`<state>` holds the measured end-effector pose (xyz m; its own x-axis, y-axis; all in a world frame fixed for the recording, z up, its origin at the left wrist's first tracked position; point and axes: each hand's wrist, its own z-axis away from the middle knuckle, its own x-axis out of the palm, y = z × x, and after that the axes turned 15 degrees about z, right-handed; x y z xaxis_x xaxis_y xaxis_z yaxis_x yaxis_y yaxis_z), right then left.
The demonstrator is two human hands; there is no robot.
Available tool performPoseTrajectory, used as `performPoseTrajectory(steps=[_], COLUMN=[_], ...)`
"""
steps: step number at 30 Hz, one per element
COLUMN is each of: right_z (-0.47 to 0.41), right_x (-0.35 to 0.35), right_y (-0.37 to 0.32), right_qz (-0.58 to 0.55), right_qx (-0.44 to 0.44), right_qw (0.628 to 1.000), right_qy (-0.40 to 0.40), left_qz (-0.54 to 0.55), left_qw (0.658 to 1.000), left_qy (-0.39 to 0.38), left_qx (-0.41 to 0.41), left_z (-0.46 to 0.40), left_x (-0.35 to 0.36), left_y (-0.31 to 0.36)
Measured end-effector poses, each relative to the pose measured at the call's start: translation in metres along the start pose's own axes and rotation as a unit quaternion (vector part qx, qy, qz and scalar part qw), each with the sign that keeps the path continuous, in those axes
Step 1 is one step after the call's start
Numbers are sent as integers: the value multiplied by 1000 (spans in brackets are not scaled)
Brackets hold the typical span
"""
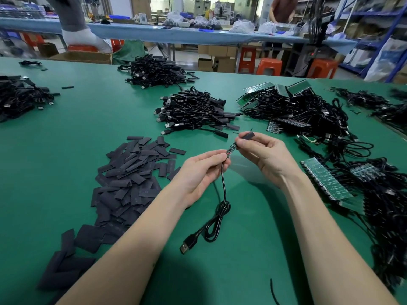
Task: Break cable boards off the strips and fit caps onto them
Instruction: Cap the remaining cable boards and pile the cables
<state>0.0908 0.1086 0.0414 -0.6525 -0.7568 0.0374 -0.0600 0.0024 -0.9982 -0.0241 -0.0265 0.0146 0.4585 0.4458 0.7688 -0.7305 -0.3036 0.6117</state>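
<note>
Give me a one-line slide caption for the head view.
Left hand holds a cable board while right hand slides a black cap onto it.

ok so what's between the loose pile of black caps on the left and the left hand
In the head view nothing lies there: bare green mat separates the pile of caps from the left hand, which pinches the small board.

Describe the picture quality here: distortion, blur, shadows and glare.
Head view: wide-angle distortion bows the green table edge and tilts the shelving at right; the far background is soft, and the cable heaps at the right edge smear. Both hands, left hand and right hand, and the small board are sharp. Soft shadows lie under the forearms; mild sheen on the mat, no harsh glare.
</note>
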Motion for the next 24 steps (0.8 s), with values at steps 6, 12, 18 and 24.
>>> performPoseTrajectory(steps=[6,12,18,24], right_z=[3,6,5,7], right_x=[-8,-19,-18,-25], right_y=[-3,-5,-2,-7], right_qz=[10,45,55,115], right_qx=[20,23,-21,-27], right_qw=[998,994,993,981], right_qy=[-54,-97,-107,-154], left_qz=[-38,-151,-131,-174], left_qw=[999,987,990,983], left_qy=[-13,-44,-43,-60], left_qx=[-20,-17,-16,-16], left_z=[2,5,7,10], left_x=[-1,-3,-2,-4], left_y=[3,9,12,20])
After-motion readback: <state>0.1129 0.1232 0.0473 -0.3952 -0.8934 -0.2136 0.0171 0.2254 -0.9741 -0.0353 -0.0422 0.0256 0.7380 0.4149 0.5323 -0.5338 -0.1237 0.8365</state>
